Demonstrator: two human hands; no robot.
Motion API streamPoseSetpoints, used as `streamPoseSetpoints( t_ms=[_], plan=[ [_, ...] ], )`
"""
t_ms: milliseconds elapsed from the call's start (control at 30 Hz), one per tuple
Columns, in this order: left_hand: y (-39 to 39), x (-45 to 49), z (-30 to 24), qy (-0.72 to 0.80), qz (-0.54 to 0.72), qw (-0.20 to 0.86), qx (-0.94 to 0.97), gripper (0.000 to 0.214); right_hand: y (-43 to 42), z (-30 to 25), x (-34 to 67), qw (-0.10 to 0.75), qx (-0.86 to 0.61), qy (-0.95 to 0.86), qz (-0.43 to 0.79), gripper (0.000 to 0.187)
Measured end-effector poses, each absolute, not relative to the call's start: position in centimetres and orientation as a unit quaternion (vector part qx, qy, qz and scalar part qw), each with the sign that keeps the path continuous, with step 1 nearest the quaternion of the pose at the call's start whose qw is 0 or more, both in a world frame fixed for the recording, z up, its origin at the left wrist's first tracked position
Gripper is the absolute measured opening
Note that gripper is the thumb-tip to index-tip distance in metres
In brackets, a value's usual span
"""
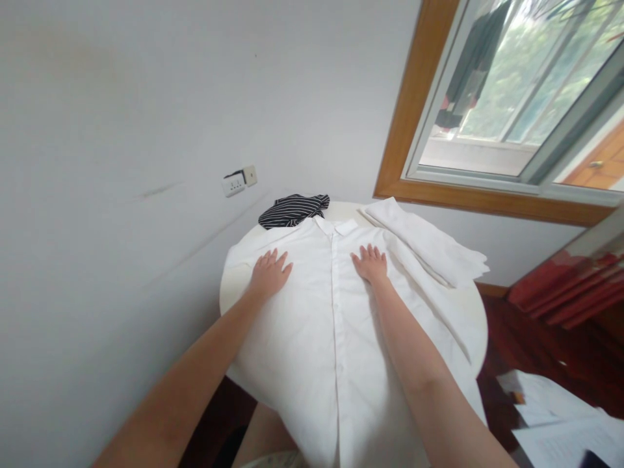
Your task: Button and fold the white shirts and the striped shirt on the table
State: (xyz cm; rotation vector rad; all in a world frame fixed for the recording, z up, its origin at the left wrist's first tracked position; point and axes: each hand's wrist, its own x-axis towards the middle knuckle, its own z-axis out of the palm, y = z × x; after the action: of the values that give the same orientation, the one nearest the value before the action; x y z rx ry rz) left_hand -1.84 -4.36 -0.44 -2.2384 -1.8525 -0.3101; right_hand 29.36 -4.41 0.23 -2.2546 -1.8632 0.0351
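Observation:
A white button-up shirt [331, 325] lies spread face up over a round white table [229, 289], its collar toward the wall and its hem hanging off the near edge. My left hand [270, 273] lies flat and open on the shirt's left chest. My right hand [370, 263] rests flat and open on the right chest, just beside the button placket. Both hands hold nothing.
A black-and-white striped garment [292, 209] is bunched at the table's far edge by the wall. A folded white cloth [429, 244] lies at the far right of the table. A window [511, 97] is on the right; papers [560, 422] lie on the floor below.

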Motion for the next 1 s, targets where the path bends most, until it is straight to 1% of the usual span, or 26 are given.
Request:
streamPoseSetpoints(
  t_ms=[100,267,433,533,600,667,800,1000],
  plan=[
    [-4.4,-2.6,-0.4,-0.591,-0.109,0.119,-0.791,0.054,-4.8,0.1,31.0,0.104,-0.733,-0.672,-0.014,0.065],
    [-4.4,-3.7,-0.6,-0.549,-0.148,0.123,-0.813,0.049,-5.8,0.1,33.8,0.1,-0.656,-0.747,-0.043,0.051],
    [-4.5,-3.7,-0.1,-0.489,-0.191,0.081,-0.847,0.044,-7.7,1.1,34.3,0.092,-0.706,-0.7,-0.057,0.045],
    [-5.5,-1.9,1.2,-0.462,-0.163,0.078,-0.868,0.044,-9.2,1.9,32.9,0.1,-0.701,-0.704,-0.058,0.048],
    [-6.5,0.4,2.1,-0.467,-0.153,0.102,-0.865,0.043,-10.2,2.1,31.3,0.104,-0.67,-0.735,-0.027,0.052],
    [-7.7,3.2,2.5,-0.478,-0.164,0.102,-0.857,0.041,-11.0,2.0,29.7,0.099,-0.648,-0.755,0.008,0.057],
    [-9.2,7.2,1.5,-0.543,-0.164,0.056,-0.821,0.048,-12.1,1.6,27.7,0.084,-0.656,-0.749,0.016,0.063],
    [-8.9,7.6,-0.1,-0.566,-0.125,0.022,-0.815,0.058,-12.3,1.4,27.3,0.087,-0.683,-0.725,-0.008,0.063]
  ],
)
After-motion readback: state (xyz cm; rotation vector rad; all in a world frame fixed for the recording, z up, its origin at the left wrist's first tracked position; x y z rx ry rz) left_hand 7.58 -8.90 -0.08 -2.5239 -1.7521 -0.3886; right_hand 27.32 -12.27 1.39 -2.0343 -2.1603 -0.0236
